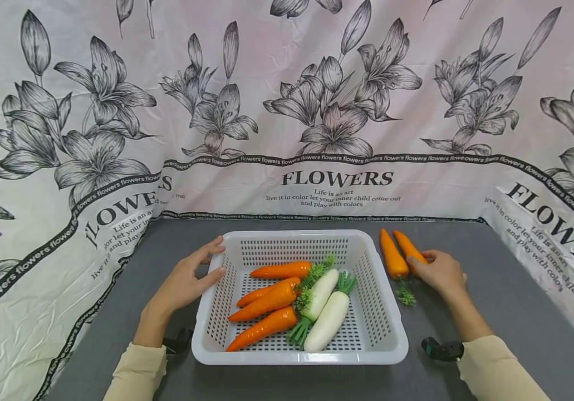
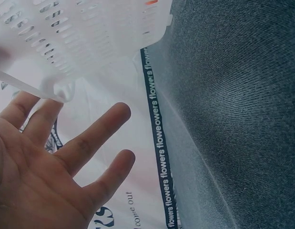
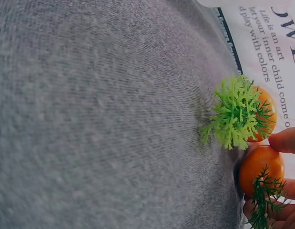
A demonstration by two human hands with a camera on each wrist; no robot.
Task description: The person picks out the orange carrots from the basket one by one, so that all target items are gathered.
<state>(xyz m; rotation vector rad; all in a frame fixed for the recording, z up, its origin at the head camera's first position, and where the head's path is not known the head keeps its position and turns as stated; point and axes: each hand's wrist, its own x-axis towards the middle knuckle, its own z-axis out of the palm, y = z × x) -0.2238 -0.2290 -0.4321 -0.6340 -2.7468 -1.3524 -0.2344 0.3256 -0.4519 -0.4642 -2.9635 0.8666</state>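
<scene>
At 2 o'clock of the basket (image 1: 299, 358): outer carrot (image 1: 408, 245) in hand

Clamped on the outer carrot near the crown with the right grip (image 1: 439, 273), thumb on the side facing the inner carrot (image 1: 392, 253). Raised from the table (image 1: 246, 384) or resting on it: not clear from these views. Close beside, with tip toward 12 o'clock: inner carrot, unheld. At 9 o'clock: touching the basket rim with the left grip (image 1: 178, 281), fingers straight and apart; probably steadying.

Step in hand, as judged: taking hold of a loose carrot. Next move, as judged: calls for a lift without dragging the inner carrot along.

Count:
- Basket: 1.
- Carrots outside: 2, both at 2 o'clock.
- Carrots inside (image 1: 276, 299): 4, toward 9 o'clock.
- White radishes (image 1: 330, 323): 2, inside, toward 4 o'clock.
- Carrots in all: 6.
</scene>
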